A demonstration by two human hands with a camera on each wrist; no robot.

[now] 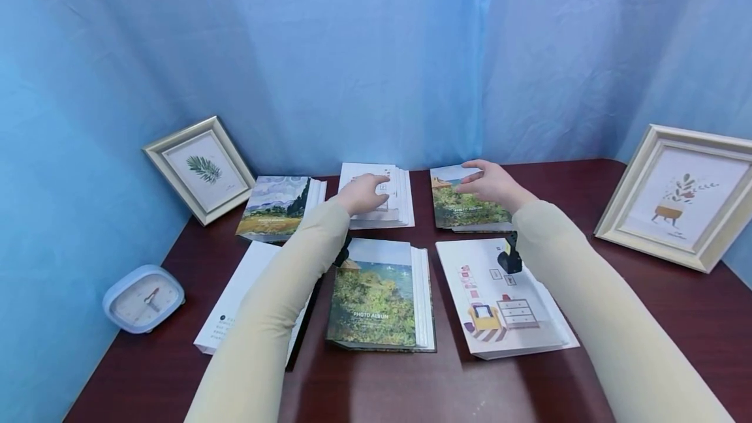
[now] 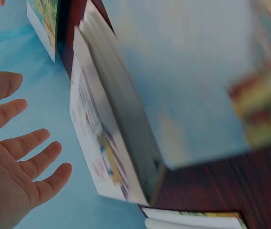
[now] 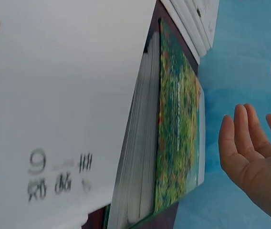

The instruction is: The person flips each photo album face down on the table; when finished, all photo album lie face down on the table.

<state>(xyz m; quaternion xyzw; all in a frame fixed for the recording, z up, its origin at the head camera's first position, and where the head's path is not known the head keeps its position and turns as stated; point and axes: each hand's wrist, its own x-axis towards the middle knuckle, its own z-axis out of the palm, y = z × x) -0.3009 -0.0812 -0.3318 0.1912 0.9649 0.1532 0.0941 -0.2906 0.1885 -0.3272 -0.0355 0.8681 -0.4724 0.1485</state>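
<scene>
Your hands (image 1: 363, 194) (image 1: 492, 186) gape loosely, empty, over thick white album (image 1: 390, 210), landscape-printed album (image 1: 467, 213); glossy maroon tabletop (image 1: 464, 390), rippled blue cloth (image 1: 352, 70)

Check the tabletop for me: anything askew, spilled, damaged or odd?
No spill or damage shows. One mild oddity: the front-left album shows small print but no picture where visible, unlike the other albums; the left sleeve hides part.

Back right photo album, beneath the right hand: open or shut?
Shut. The album has its front cover lying over the pages.
</scene>
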